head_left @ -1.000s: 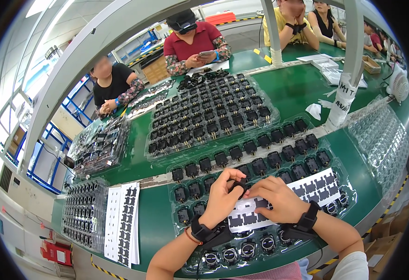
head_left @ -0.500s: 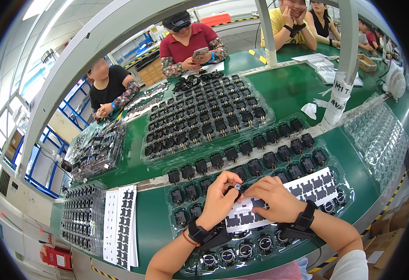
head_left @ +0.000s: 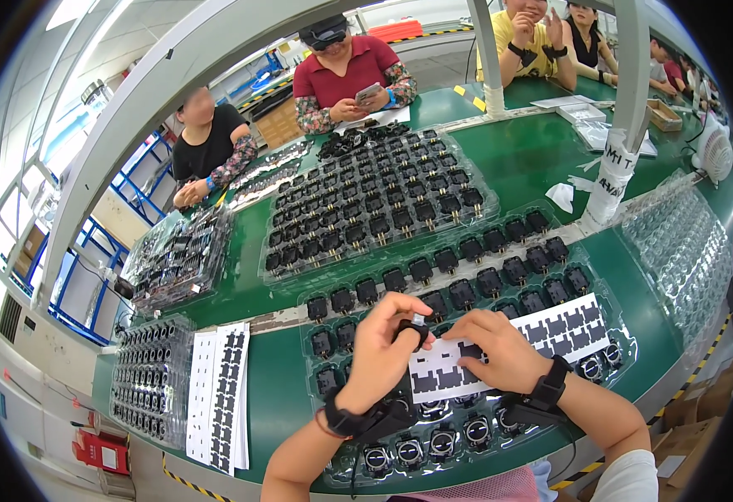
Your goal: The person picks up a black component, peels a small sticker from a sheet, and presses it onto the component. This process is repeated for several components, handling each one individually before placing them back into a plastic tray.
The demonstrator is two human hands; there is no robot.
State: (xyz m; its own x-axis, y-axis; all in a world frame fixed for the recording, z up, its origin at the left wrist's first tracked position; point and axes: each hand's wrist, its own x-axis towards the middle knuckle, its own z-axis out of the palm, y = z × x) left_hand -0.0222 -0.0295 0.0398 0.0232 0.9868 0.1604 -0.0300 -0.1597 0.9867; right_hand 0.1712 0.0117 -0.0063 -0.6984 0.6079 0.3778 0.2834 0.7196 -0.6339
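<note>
My left hand [head_left: 385,350] is closed around a small black part [head_left: 413,332] with a pale tab at its top, held above a clear tray. Close by on the right, my right hand [head_left: 504,356] has its thumb and fingers curled at the left portion of a white sheet of black stickers [head_left: 560,330]. Whether a loose sticker sits between those fingertips is too small to tell. The sheet lies slanted across the clear plastic tray [head_left: 309,339], which carries rows of black parts [head_left: 464,292] and, nearer me, round-faced parts [head_left: 442,443].
More sticker sheets [head_left: 219,393] lie at the left beside a tray of round parts [head_left: 150,381]. Farther off is a large tray of black parts [head_left: 379,197]. A metal post [head_left: 626,125] rises right of it, near bubble wrap [head_left: 676,234]. Several people sit across the green table [head_left: 534,163].
My left hand has risen slightly and turned, showing more of the black part. My right hand stays at the sticker sheet. The whole view has shifted a little.
</note>
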